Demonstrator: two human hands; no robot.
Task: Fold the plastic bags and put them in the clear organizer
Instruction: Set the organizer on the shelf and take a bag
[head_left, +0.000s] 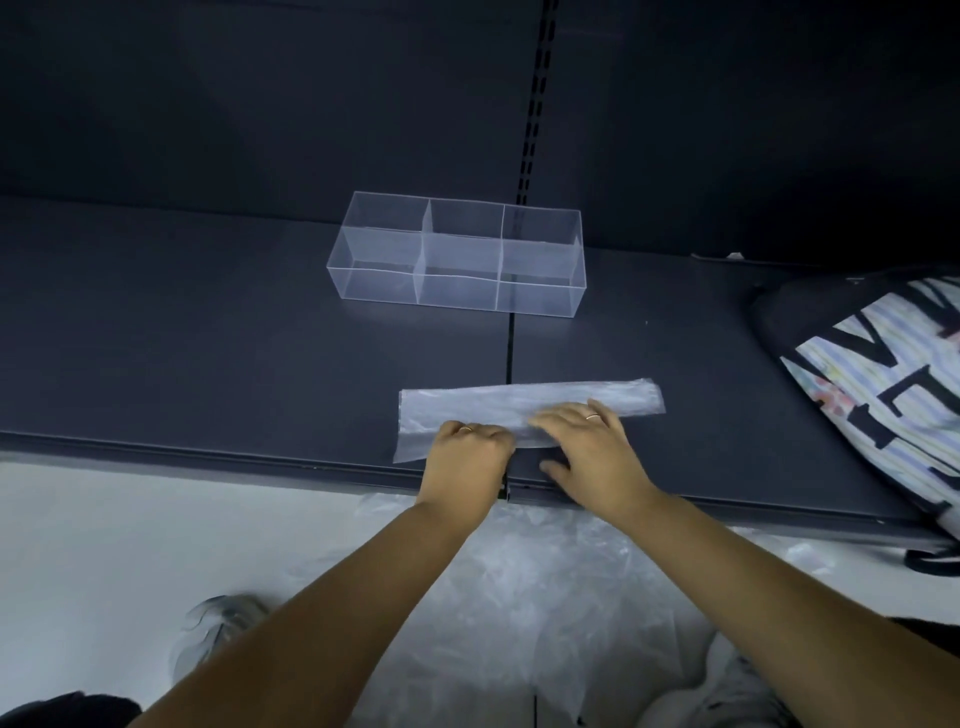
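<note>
Where the dark shelf (260, 338) nears its front lip, a plastic bag (519, 402) is laid flat, folded into a long narrow strip running left to right. Its near edge is gripped by the left hand (467, 457), whose fingers are curled tight together round the film (the tips are tucked under and hidden). The middle of the strip is pressed by the right hand (587, 444): the fingers are held straight and close together on the plastic, while the thumb is spread away onto the bare shelf. Further back on the shelf, well apart from the strip, the clear organizer (457, 254) is set upright, divided into six compartments in two rows of three. At the right, a patterned bag (883, 389) with bold black lettering is seen lying on the shelf and overhanging its front edge. Below the shelf, on the pale floor (104, 545), loose plastic bags (519, 597) are spread, with a blurred shoe (218, 623) to their left.
</note>
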